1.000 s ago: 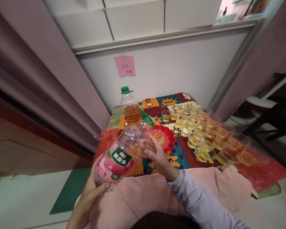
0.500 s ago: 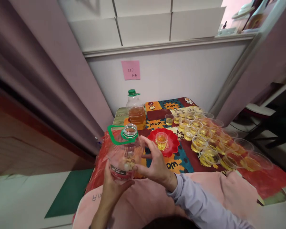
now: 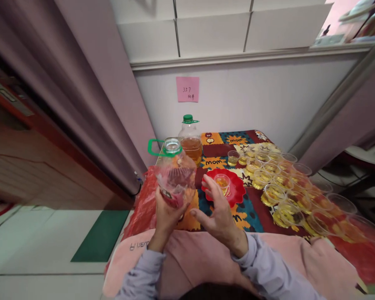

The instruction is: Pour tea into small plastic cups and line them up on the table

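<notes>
My left hand (image 3: 167,210) grips the lower body of a clear plastic bottle (image 3: 176,174) with a pink label and a green handle ring. The bottle stands upright, open at the top, almost empty. My right hand (image 3: 217,212) hovers just right of it with fingers spread, holding nothing. Behind the right hand a small clear cup (image 3: 222,183) of yellow liquid stands on a red plate (image 3: 234,189).
A second bottle (image 3: 190,139) with a green cap and amber liquid stands at the back of the patterned table (image 3: 246,210). Several small filled cups (image 3: 268,171) and several larger clear bowls (image 3: 328,216) run along the right. A pink cloth (image 3: 187,258) covers my lap.
The bottle went from tilted over the cup to upright. My right hand has let go of it and opened. The view shifted left.
</notes>
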A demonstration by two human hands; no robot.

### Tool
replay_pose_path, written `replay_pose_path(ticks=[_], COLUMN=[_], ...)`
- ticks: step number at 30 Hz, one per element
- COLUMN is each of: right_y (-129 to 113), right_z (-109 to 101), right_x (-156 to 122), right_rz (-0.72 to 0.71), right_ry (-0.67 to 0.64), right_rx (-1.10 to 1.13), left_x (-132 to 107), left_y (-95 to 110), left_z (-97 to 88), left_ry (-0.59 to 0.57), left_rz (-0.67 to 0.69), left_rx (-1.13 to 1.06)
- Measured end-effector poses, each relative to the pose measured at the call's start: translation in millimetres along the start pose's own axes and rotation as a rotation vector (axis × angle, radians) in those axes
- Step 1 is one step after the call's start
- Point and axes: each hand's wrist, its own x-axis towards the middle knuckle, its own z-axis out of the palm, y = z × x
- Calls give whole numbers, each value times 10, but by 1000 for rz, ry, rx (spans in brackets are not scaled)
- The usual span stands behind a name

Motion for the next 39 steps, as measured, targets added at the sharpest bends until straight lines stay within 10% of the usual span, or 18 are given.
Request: replay_pose_path(ticks=[5,12,39], right_y=[293,715,671], right_z=[-473,-861,-789], right_x=[-496,-1139,-995], right_rz=[175,316,253], right_ry=[22,53,82], right_rx=[-141,-187,-227], left_x=[460,336,256], left_y=[-77,-404,-532], left_z=[153,360,392], left_ry=[67,230,252], left_rz=[13,-81,-32], left_rx=[11,86,72])
